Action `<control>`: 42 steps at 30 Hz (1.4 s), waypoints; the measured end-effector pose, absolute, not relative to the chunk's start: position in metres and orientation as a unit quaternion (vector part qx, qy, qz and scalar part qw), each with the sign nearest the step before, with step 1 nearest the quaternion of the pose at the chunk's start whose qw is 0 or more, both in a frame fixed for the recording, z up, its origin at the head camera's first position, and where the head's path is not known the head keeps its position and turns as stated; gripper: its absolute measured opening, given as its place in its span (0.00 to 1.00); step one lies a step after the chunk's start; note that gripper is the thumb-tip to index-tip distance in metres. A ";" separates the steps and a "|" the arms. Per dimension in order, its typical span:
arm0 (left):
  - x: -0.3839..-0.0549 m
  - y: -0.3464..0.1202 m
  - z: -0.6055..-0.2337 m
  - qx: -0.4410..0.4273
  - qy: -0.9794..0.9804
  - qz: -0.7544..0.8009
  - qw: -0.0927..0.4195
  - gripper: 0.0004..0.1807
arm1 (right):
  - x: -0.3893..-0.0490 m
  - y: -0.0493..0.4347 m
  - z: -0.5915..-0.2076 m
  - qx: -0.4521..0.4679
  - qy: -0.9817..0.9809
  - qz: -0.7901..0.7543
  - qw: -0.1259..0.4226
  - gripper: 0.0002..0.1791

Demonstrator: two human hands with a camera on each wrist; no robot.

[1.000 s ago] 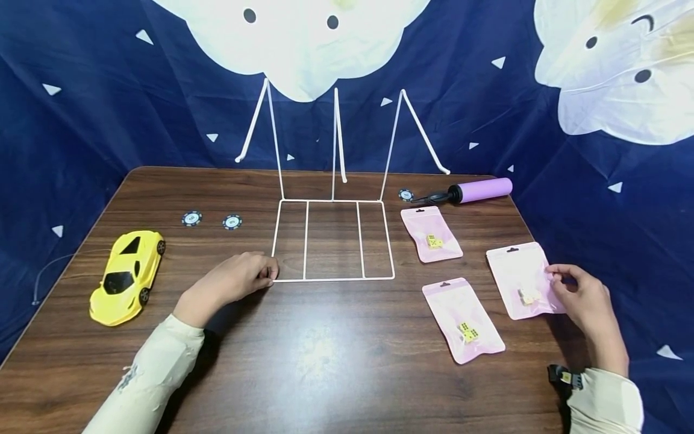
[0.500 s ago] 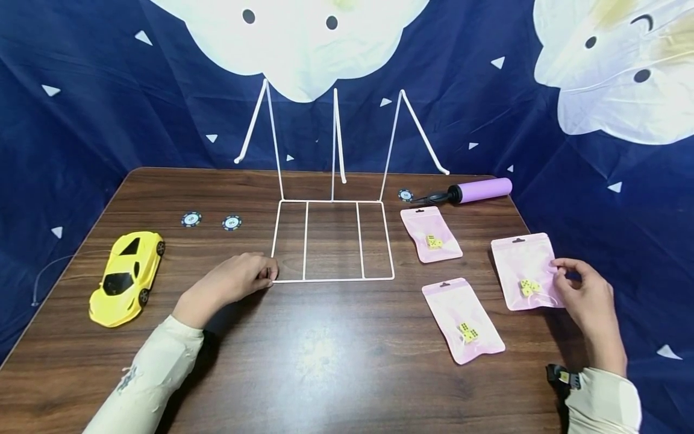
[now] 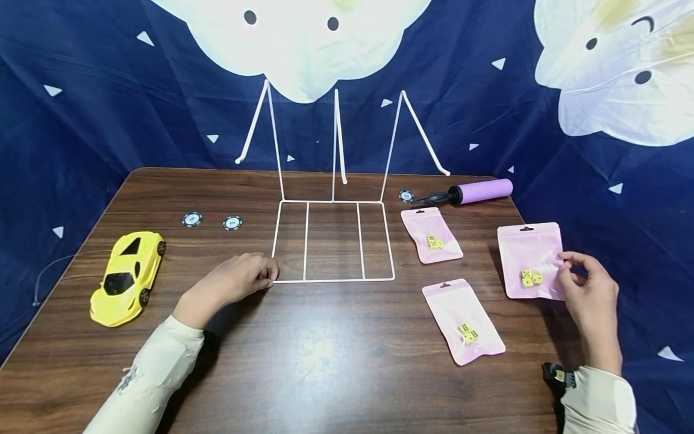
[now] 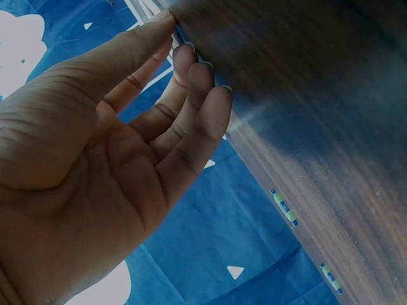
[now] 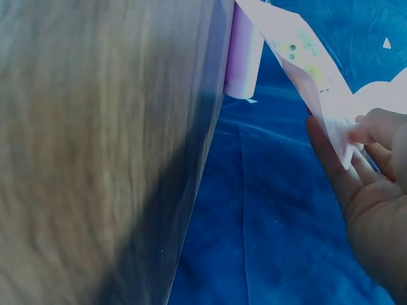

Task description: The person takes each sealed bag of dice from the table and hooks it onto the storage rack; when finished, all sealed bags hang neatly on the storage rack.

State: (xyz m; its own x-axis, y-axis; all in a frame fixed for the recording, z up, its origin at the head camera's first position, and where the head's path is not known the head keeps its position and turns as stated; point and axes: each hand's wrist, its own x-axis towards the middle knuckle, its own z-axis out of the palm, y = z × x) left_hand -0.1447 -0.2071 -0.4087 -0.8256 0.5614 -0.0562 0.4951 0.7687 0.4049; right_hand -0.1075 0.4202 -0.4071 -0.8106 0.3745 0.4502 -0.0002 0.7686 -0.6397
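A white wire display rack [image 3: 349,280] with three bent hooks stands at the middle of the table. My left hand [image 3: 235,280] grips its front left corner between thumb and forefinger; the left wrist view shows the thumb and fingers meeting at the white wire. At the right, my right hand [image 3: 593,298] pinches the side edge of a pink zip bag [image 3: 528,250] holding yellow dice [image 3: 530,278]. That bag is lifted off the table, its hang hole at the top. Two more pink bags with yellow dice, a rear bag [image 3: 420,226] and a front bag [image 3: 455,307], lie right of the rack.
A yellow toy car [image 3: 127,277] is at the left. Two poker chips [image 3: 232,223] lie left of the rack. Another chip [image 3: 405,196] sits beside a purple hand pump [image 3: 482,191] at the back right. A blue patterned cloth [image 3: 466,54] hangs behind the table.
My right hand has raised the pink bag away from me, and its face has turned more upright, with the dice shifting inside. The left hand stays at the rack's corner.
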 end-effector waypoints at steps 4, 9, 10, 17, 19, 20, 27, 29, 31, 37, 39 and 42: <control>-0.144 -0.208 -0.409 0.284 0.935 0.192 0.087 0.14 | -0.107 0.418 -0.406 -0.107 -0.883 0.343 0.301 0.13; -0.144 -0.210 -0.409 0.287 0.935 0.194 0.082 0.13 | -0.109 0.411 -0.403 -0.098 -0.870 0.359 0.324 0.13; -0.143 -0.210 -0.409 0.287 0.935 0.194 0.081 0.14 | -0.109 0.410 -0.403 -0.097 -0.868 0.361 0.328 0.13; -0.143 -0.208 -0.408 0.287 0.935 0.193 0.082 0.14 | -0.112 0.403 -0.401 -0.104 -0.848 0.393 0.340 0.13; -0.142 -0.207 -0.408 0.286 0.935 0.194 0.083 0.14 | -0.112 0.400 -0.399 -0.103 -0.839 0.410 0.343 0.12; -0.142 -0.207 -0.408 0.285 0.935 0.193 0.084 0.14 | -0.112 0.398 -0.398 -0.101 -0.834 0.419 0.344 0.12; -0.143 -0.207 -0.407 0.284 0.936 0.191 0.083 0.14 | -0.112 0.394 -0.392 -0.090 -0.802 0.487 0.334 0.12; -0.143 -0.207 -0.407 0.284 0.936 0.191 0.085 0.14 | -0.112 0.393 -0.392 -0.087 -0.790 0.508 0.333 0.12; -0.142 -0.207 -0.407 0.282 0.936 0.191 0.087 0.14 | -0.113 0.393 -0.392 -0.086 -0.780 0.522 0.333 0.13; -0.143 -0.206 -0.406 0.281 0.936 0.193 0.087 0.13 | -0.115 0.389 -0.393 -0.093 -0.787 0.508 0.338 0.14; -0.143 -0.207 -0.407 0.280 0.936 0.192 0.089 0.13 | -0.116 0.387 -0.393 -0.098 -0.795 0.494 0.338 0.14; -0.144 -0.207 -0.407 0.276 0.937 0.192 0.094 0.14 | -0.116 0.384 -0.392 -0.098 -0.800 0.483 0.342 0.13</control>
